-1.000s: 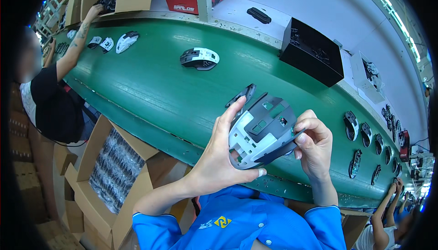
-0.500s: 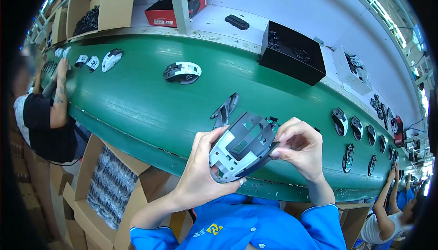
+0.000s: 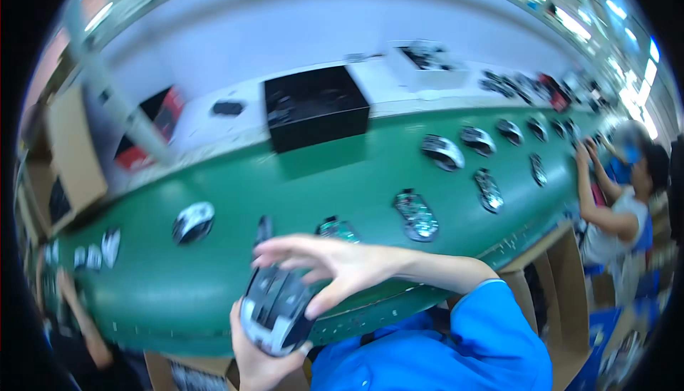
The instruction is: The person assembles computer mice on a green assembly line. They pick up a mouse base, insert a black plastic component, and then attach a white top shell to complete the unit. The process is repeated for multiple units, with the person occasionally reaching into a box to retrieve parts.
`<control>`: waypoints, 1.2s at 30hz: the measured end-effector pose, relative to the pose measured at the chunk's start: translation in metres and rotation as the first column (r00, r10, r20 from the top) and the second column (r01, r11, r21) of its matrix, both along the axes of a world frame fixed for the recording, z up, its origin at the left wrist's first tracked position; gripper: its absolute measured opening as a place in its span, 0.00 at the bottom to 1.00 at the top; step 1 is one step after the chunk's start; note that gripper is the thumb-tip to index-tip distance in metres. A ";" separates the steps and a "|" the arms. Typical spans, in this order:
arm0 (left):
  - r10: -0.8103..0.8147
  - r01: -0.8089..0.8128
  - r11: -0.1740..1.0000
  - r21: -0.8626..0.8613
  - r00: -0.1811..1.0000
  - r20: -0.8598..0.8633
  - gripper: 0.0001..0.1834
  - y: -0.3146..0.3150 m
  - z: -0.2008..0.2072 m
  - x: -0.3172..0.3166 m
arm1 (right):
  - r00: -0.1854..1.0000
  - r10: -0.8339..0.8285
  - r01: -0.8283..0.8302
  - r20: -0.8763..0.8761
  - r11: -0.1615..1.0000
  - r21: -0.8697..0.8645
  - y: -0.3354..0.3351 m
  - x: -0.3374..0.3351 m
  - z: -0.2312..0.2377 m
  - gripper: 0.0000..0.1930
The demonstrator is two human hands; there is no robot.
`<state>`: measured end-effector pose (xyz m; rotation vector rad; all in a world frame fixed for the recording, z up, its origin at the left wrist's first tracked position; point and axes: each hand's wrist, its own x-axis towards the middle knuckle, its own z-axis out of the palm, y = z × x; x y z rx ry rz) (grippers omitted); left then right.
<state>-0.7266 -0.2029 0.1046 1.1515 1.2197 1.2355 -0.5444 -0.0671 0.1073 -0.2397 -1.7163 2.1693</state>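
My left hand (image 3: 258, 362) grips a grey-and-white computer mouse (image 3: 267, 327) from below, tilted above the belt's near edge. Over the mouse's far end spreads my right hand (image 3: 349, 266), its fingers apart and the thumb near the mouse's right side. Blur hides whether that thumb touches it. A dark curved part (image 3: 264, 230) lies on the belt just beyond the mouse, partly covered by my right fingers. Past my right wrist is a green circuit board (image 3: 338, 229), partly hidden. Another mouse base with an exposed board (image 3: 417, 215) lies farther right.
The green belt (image 3: 235, 263) carries a white-and-black mouse (image 3: 193, 222) at left and several mice (image 3: 442, 152) at right. A black box (image 3: 317, 106) and a white box (image 3: 426, 67) stand on the back ledge. People work at both ends; cardboard boxes (image 3: 563, 291) stand below.
The view has swung to the right. My right hand has left its pinch at the mouse's side and now spreads over its far end. My left hand still holds the mouse.
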 end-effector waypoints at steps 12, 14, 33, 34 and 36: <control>0.082 0.109 0.959 0.262 0.777 -0.624 0.38 0.009 0.026 0.017 | 0.960 0.023 -0.051 -0.280 0.994 -0.093 -0.003 0.020 -0.005 0.44; 0.126 0.058 0.947 0.315 0.837 -0.532 0.34 0.012 0.027 0.024 | 0.957 0.022 -0.051 -0.288 0.995 -0.091 -0.002 0.020 -0.007 0.45; -0.027 0.180 0.950 0.254 0.861 -0.508 0.46 0.031 0.012 -0.013 | 0.989 -0.119 0.064 -0.091 0.887 -0.457 0.005 0.001 -0.035 0.51; -0.014 0.177 0.944 0.277 0.864 -0.504 0.46 0.031 0.011 -0.014 | 0.988 -0.120 0.066 -0.093 0.892 -0.447 0.005 -0.001 -0.036 0.51; 0.006 0.180 0.929 0.322 0.865 -0.502 0.46 0.029 0.010 -0.016 | 0.988 -0.114 0.059 -0.102 0.898 -0.436 0.005 -0.002 -0.038 0.51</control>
